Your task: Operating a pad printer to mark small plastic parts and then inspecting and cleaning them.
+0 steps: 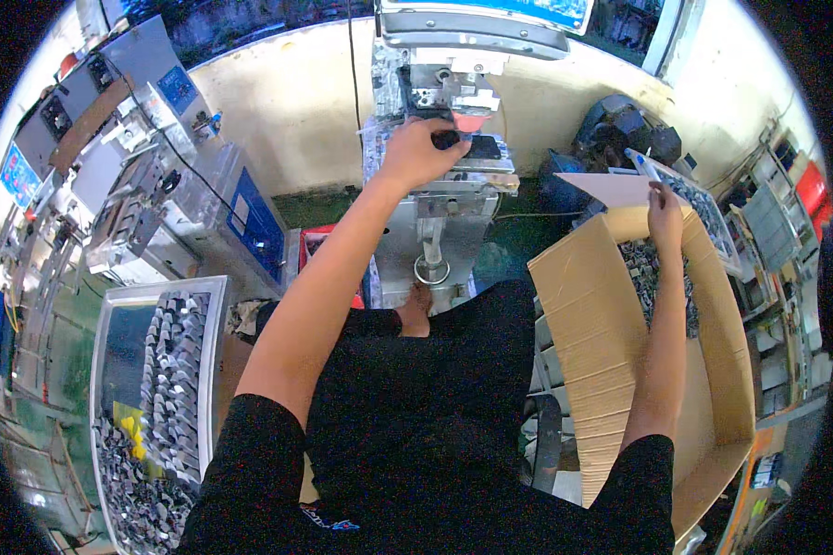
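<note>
My left hand reaches to the bench machine in front of me. Its thumb and fingers close round a small dark part, just below the machine's pink pad. A flat dark piece lies on the machine's bed beside my fingertips. My right hand is over the far end of an open cardboard box, close to its raised pale flap. Its fingers are drawn together, and what they hold, if anything, is too small to tell. Many small dark parts lie in the box under that hand.
At my left a pale-framed tray carries rows of dark curved parts and a loose heap of them. Another machine stands beyond it. Dark bags and a framed panel are behind the box. My bare foot is below the machine.
</note>
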{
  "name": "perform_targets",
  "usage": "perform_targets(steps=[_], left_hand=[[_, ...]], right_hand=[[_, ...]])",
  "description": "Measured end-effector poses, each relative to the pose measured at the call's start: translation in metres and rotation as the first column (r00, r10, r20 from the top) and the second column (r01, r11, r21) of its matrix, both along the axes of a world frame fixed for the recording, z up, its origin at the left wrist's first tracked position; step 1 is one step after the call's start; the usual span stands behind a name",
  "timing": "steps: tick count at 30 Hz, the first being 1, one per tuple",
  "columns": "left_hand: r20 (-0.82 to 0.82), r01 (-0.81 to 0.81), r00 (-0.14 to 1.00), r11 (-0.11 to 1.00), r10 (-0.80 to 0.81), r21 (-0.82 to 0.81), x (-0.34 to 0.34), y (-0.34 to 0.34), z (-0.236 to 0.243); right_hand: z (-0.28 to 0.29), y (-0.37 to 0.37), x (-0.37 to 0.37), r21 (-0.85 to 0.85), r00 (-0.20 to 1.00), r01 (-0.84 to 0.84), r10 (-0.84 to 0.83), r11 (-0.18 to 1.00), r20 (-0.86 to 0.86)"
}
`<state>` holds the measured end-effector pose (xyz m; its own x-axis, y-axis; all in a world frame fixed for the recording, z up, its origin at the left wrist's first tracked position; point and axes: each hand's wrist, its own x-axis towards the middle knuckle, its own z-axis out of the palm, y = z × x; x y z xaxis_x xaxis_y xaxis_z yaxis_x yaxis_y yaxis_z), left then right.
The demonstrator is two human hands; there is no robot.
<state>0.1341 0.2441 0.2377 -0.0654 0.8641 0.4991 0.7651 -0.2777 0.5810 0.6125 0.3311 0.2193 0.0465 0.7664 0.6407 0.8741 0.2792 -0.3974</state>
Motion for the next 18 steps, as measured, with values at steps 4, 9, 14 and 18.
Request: perform_targets(steps=[4, 9, 14, 18], left_hand=[[0.030, 0.055, 0.998, 0.995, -0.058, 0.080, -0.006, 0.004, -0.001], [-0.046, 0.112, 0.993, 0.979, -0.105, 0.171, -0.010, -0.002, 0.001], [0.032, 0.043, 0.998, 0.960, -0.054, 0.276, -0.019, -0.042, 0.007], [0.133, -0.076, 0.989, 0.986, 0.056, 0.147, -0.061, -0.132, 0.005]], right_hand=[[0.026, -0.026, -0.077, 0.165, 0.874, -0.391, 0.421, 0.906, -0.243], [0.032, -0.049, -0.181, 0.136, 0.718, -0.584, 0.588, 0.800, -0.373], [0.030, -0.056, -0.257, 0.115, 0.658, -0.702, 0.702, 0.703, -0.274], [0.027, -0.049, -0.286, 0.121, 0.606, -0.760, 0.763, 0.639, -0.224]])
